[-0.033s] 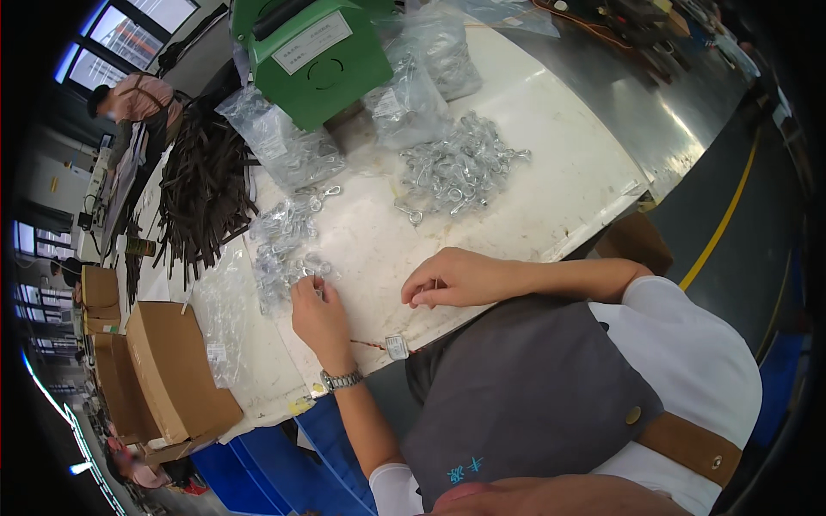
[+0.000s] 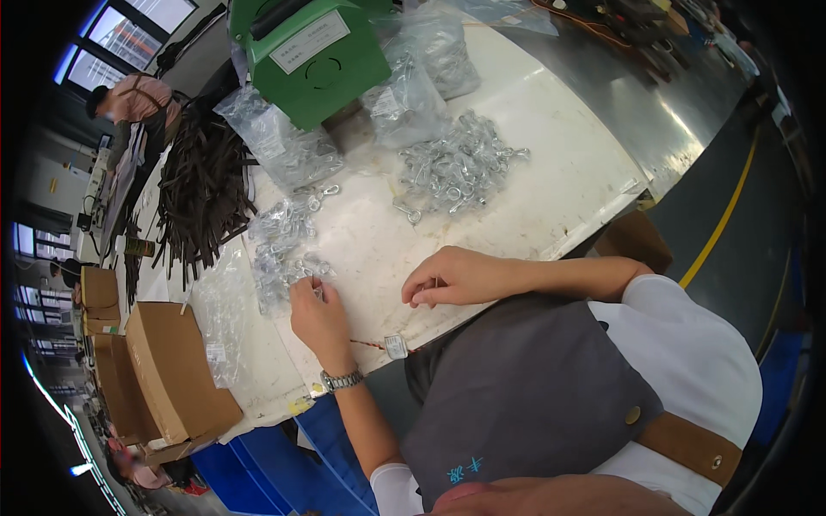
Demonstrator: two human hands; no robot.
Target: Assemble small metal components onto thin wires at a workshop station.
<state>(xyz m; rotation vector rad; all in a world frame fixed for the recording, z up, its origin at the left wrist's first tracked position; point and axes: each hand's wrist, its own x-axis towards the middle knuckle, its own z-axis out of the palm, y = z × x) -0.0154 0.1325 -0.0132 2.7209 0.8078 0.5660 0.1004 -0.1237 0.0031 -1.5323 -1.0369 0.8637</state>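
Note:
My left hand [image 2: 318,320], with a metal watch [image 2: 342,380] on the wrist, reaches the near edge of a pile of small silvery metal hooks in clear plastic [image 2: 282,236]. Its thumb and fingers are drawn together; a bit of something shiny shows at the fingertips, too small to make out. My right hand [image 2: 456,277] rests at the table's near side with curled fingers pinched together. What lies between them, if anything, is hidden. Beyond it is a larger heap of shiny metal hooks with ring ends [image 2: 456,168]. A small pale tag on a cord [image 2: 396,347] lies between my forearms.
A green machine [image 2: 318,64] stands at the back among filled clear bags [image 2: 404,103]. Dark strips [image 2: 202,189] are heaped left of it. An open cardboard box [image 2: 176,370] and flat clear plastic [image 2: 225,318] sit at left. Another person [image 2: 146,99] works at far left.

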